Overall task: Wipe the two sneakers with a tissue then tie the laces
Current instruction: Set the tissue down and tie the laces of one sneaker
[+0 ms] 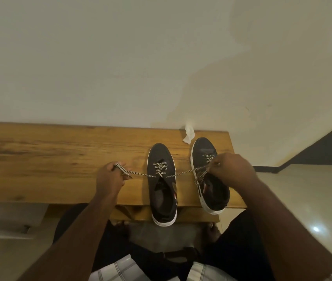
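Two black sneakers with white soles stand side by side on a wooden bench (pixel 49 159), toes toward the wall. The left sneaker (pixel 162 191) has black-and-white speckled laces (pixel 160 169) pulled taut to both sides. My left hand (pixel 110 177) grips one lace end out to the left of that shoe. My right hand (pixel 234 169) grips the other end, hovering over the right sneaker (pixel 203 149) and hiding part of its laces. A crumpled white tissue (pixel 189 133) lies at the bench's back edge between the two toes.
A pale wall rises directly behind the bench. The bench's right end is just past the right sneaker; both heels overhang the front edge. Tiled floor (pixel 303 199) and a dark skirting lie to the right. My knees and feet are under the bench.
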